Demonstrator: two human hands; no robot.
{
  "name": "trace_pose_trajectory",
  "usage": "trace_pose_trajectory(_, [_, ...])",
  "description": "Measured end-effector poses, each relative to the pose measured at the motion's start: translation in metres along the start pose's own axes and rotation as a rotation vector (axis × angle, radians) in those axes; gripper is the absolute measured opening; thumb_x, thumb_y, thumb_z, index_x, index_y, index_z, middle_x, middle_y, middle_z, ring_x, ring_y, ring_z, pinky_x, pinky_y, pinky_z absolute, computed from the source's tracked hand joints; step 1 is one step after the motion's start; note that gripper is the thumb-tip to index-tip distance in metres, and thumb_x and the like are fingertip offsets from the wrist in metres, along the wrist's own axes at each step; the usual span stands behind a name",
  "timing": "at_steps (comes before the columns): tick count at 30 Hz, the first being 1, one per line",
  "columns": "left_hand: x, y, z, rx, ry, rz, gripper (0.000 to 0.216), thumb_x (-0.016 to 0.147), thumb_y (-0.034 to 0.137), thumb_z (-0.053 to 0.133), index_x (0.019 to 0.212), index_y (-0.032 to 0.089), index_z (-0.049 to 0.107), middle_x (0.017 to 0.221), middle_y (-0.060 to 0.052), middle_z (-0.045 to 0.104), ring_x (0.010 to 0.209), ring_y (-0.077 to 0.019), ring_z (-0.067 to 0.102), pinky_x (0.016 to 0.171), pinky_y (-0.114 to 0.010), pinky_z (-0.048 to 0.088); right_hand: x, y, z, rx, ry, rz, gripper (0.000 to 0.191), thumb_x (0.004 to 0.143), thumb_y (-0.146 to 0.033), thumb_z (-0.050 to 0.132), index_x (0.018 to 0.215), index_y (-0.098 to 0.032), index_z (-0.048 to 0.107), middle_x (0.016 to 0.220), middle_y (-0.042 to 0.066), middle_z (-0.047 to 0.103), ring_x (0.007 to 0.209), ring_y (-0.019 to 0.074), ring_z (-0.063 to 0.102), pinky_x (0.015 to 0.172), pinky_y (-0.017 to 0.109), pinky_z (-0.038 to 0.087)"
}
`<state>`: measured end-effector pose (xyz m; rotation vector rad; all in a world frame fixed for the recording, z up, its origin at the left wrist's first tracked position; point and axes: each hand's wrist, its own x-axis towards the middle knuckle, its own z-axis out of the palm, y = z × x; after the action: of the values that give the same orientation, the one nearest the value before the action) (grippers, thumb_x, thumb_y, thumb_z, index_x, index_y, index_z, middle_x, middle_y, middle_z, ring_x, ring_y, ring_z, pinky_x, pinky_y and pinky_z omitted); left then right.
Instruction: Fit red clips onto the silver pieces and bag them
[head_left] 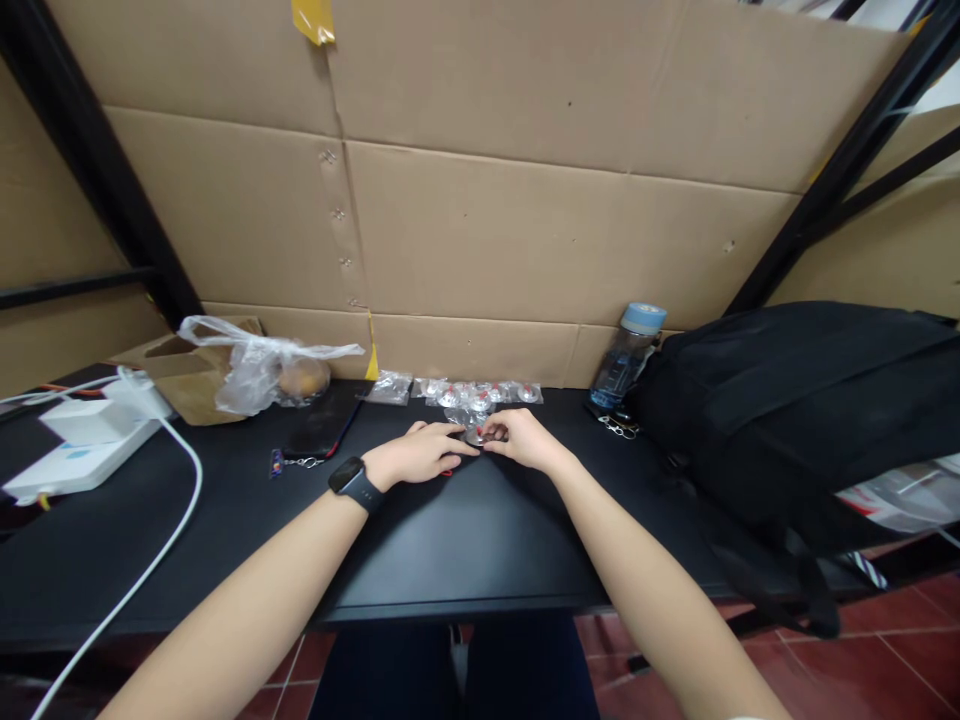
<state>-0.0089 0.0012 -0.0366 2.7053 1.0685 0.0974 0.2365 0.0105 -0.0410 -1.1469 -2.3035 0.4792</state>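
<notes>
A black desk (465, 540) is backed by cardboard walls (525, 230). One water bottle (626, 355), one black backpack (795, 400) and several small clear packets (480, 392) are seen. A small round silvery piece (475, 436) is pinched mid-desk between the left hand (420, 455) and right hand (525, 438), fingertips together.

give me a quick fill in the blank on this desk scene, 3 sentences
1. The left hand has a black ____ on its wrist.
2. The water bottle with the blue cap stands beside the black ____.
3. Both hands, left and right hand, meet at a small metal piece on the ____ table.

Missing words: watch; backpack; black
</notes>
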Motion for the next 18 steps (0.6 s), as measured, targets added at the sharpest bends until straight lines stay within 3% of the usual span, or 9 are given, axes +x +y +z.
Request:
trace_pose_trajectory(6, [-0.001,-0.007,0.002,-0.035,-0.056,0.048,0.045,0.097,0.036,0.050,0.140,0.051,0.050,0.162,0.000,0.033,0.148,-0.0314,0.030,0.113,-0.060,0.026,0.004,0.001,0.005,-0.104,0.118,0.051,0.015,0.074,-0.014,0.079,0.086,-0.019,0.071,0.084,0.002,0.069,0.074,0.0142,0.060,0.069,0.024,0.043])
trace_pose_trajectory(18, [-0.005,0.003,-0.009,-0.075,-0.059,0.056,0.039,0.095,0.031,0.054,0.129,0.048,0.062,0.160,0.001,0.037,0.145,-0.0316,0.035,0.115,-0.058,0.025,0.017,-0.002,0.026,-0.217,0.309,0.221,0.026,0.078,-0.027,0.076,0.099,-0.024,0.061,0.103,0.003,0.061,0.090,0.0186,0.058,0.073,0.028,0.043])
